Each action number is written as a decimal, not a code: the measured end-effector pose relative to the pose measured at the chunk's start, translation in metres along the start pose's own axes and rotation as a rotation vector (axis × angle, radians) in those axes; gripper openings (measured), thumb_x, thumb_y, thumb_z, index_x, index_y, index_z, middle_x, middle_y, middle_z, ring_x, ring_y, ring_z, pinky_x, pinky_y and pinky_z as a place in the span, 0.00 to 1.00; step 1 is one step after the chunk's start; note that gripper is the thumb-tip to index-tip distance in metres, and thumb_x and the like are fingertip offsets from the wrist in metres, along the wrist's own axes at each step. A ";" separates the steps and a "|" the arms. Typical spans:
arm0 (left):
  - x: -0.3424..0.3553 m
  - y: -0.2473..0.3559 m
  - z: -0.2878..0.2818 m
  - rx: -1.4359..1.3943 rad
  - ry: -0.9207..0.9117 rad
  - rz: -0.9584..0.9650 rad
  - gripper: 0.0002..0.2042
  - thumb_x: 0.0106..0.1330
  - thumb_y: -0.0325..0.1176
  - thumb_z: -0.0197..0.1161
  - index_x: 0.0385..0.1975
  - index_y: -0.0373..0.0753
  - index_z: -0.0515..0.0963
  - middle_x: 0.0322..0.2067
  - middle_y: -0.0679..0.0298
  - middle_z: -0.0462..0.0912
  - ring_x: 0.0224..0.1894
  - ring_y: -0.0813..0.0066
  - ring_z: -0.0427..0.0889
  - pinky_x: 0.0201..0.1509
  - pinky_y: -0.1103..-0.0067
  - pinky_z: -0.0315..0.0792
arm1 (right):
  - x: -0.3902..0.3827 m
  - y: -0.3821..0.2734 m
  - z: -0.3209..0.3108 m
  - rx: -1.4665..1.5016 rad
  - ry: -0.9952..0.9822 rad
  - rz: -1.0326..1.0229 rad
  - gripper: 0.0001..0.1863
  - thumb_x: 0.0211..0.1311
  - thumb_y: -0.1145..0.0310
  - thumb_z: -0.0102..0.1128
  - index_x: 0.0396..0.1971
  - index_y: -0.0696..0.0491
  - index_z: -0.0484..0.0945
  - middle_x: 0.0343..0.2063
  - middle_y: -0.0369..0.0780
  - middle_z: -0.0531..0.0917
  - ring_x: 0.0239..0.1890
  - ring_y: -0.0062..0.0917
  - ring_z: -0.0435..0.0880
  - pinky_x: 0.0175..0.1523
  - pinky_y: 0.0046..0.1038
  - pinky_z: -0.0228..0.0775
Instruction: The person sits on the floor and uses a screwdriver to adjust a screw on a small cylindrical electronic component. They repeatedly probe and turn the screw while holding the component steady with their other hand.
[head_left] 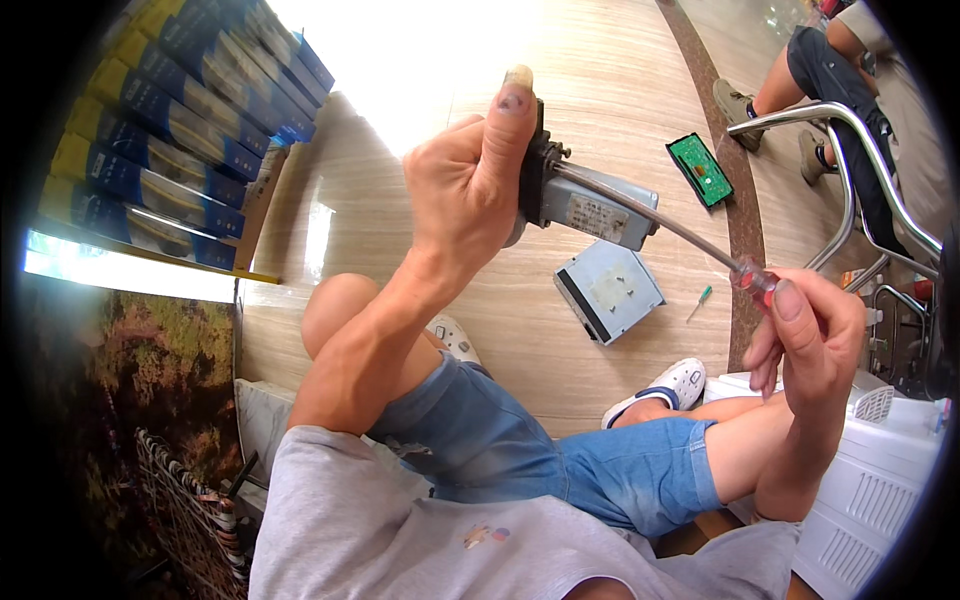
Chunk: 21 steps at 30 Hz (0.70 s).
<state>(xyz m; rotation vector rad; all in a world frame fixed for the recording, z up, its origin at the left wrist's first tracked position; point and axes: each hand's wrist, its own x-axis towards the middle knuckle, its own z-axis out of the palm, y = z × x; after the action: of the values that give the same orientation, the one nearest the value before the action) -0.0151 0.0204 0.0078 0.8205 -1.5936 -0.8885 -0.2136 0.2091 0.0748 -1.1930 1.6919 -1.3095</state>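
My left hand (465, 185) grips a grey metal housing (598, 210) with a black bracket (538, 170) and a sticker on its side, thumb up along the bracket. My right hand (810, 340) holds a long screwdriver (680, 225) by its clear red handle, the shaft reaching across the housing to a screw at the bracket; whether the tip is seated I cannot tell. On the floor below lie a silver metal box (618, 280) with a black front and small pieces on top, a small green screwdriver (700, 303) and a green circuit board (712, 180) in a black frame.
Blue and yellow boxes (180, 140) stand in rows at the left. At the upper right another person's legs (775, 85) are beside a chrome chair frame (840, 115). A white plastic appliance (870, 480) is at my right, a woven-seat stool (190, 500) at the lower left.
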 end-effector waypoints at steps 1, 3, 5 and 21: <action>0.000 -0.001 -0.001 0.022 0.010 0.068 0.32 0.70 0.54 0.51 0.06 0.35 0.71 0.06 0.71 0.64 0.12 0.86 0.61 0.13 0.80 0.49 | 0.001 -0.001 -0.002 0.003 -0.001 0.002 0.19 0.64 0.61 0.58 0.35 0.66 0.79 0.12 0.38 0.76 0.09 0.13 0.69 0.14 0.15 0.56; 0.001 -0.005 -0.002 0.039 0.018 0.137 0.32 0.71 0.53 0.51 0.07 0.35 0.71 0.07 0.70 0.64 0.12 0.86 0.61 0.14 0.80 0.50 | 0.004 -0.005 -0.012 -0.004 -0.218 0.130 0.19 0.65 0.61 0.58 0.36 0.65 0.79 0.10 0.36 0.74 0.08 0.11 0.66 0.13 0.15 0.54; 0.001 -0.008 -0.003 0.062 -0.014 0.193 0.31 0.71 0.51 0.52 0.08 0.34 0.72 0.07 0.69 0.64 0.13 0.85 0.61 0.14 0.79 0.50 | 0.003 -0.001 -0.015 0.046 -0.236 0.093 0.19 0.64 0.61 0.59 0.38 0.65 0.80 0.09 0.34 0.73 0.06 0.10 0.62 0.11 0.15 0.48; 0.003 0.002 -0.003 0.018 -0.012 0.097 0.33 0.70 0.54 0.51 0.07 0.33 0.71 0.07 0.71 0.62 0.13 0.86 0.60 0.15 0.79 0.50 | 0.004 0.029 -0.005 -0.223 0.072 -0.600 0.23 0.66 0.61 0.56 0.53 0.63 0.72 0.22 0.37 0.76 0.18 0.14 0.69 0.23 0.15 0.61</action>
<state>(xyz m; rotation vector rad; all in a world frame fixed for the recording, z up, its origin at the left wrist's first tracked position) -0.0132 0.0185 0.0111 0.7453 -1.6397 -0.8122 -0.2272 0.2094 0.0479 -1.9085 1.6208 -1.5424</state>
